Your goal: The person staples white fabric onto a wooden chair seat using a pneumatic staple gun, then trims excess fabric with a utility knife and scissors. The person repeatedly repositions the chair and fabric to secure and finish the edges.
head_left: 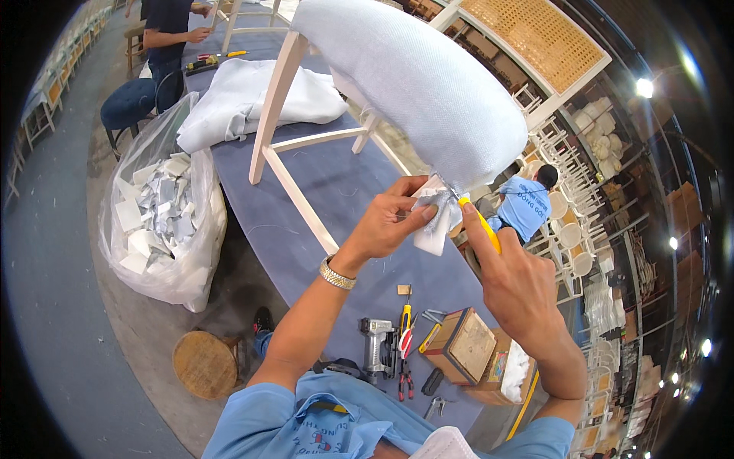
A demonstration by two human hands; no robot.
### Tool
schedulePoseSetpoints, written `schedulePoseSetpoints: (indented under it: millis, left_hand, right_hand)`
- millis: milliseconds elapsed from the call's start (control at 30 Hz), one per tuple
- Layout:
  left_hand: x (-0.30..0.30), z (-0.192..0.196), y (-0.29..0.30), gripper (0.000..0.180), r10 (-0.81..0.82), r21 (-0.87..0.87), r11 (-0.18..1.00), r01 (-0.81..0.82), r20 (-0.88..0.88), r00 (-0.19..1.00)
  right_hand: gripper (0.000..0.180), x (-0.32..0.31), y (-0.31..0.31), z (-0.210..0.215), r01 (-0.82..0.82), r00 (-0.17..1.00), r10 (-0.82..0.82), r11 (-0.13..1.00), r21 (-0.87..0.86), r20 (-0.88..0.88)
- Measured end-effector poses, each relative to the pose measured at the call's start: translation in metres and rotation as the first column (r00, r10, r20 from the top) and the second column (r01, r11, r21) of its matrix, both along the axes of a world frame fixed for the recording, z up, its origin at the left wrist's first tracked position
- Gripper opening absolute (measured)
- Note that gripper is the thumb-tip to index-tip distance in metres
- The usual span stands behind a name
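Observation:
A chair with a pale grey-blue padded seat (pixel 428 84) and pale wooden legs (pixel 277 107) stands tilted on the blue-covered worktable (pixel 306 206). At the seat's near lower corner, my left hand (pixel 386 222) pinches a loose flap of fabric and white padding (pixel 434 229) between thumb and fingers. My right hand (pixel 516 279) is wrapped round a yellow utility knife (pixel 483 223), its forefinger stretched along the handle. The blade end meets the fabric at the seat's corner, just beside my left fingers. Exactly how deep the blade sits cannot be made out.
A staple gun (pixel 376 344), red-handled pliers (pixel 405 382) and wooden boxes (pixel 461 344) lie on the near table. Folded pale fabric (pixel 252 99) lies beyond. Left stand a clear bag of scraps (pixel 164 222) and a round stool (pixel 205 365). Two other people (pixel 170 30) (pixel 526 203) are nearby.

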State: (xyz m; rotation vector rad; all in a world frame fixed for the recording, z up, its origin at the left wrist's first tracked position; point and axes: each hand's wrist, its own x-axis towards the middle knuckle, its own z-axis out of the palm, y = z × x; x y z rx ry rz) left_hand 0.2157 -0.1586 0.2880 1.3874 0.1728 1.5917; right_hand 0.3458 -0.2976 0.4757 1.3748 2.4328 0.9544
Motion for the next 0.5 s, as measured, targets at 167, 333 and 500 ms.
schedulePoseSetpoints:
  millis: [167,333,500]
  left_hand:
    - [-0.0016,0.0022,-0.0009,0.031,-0.007,-0.004,1.000,0.007,0.012,1.000]
    - [-0.0067,0.0039,0.0027,0.030,-0.019,-0.013,1.000,0.019,0.010,1.000]
    - [-0.0065,0.0007,0.0044,0.028,-0.039,-0.013,0.999,0.040,0.015,0.999]
  right_hand:
    - [0.067,-0.0071,-0.0040,0.0015,-0.003,0.993,-0.004,0.998,0.060,0.115]
    - [0.067,-0.0078,-0.0052,0.0061,0.015,0.990,-0.019,0.999,0.034,0.137]
    - [0.070,-0.0024,-0.0074,0.0080,0.026,0.994,-0.025,1.000,-0.001,0.104]
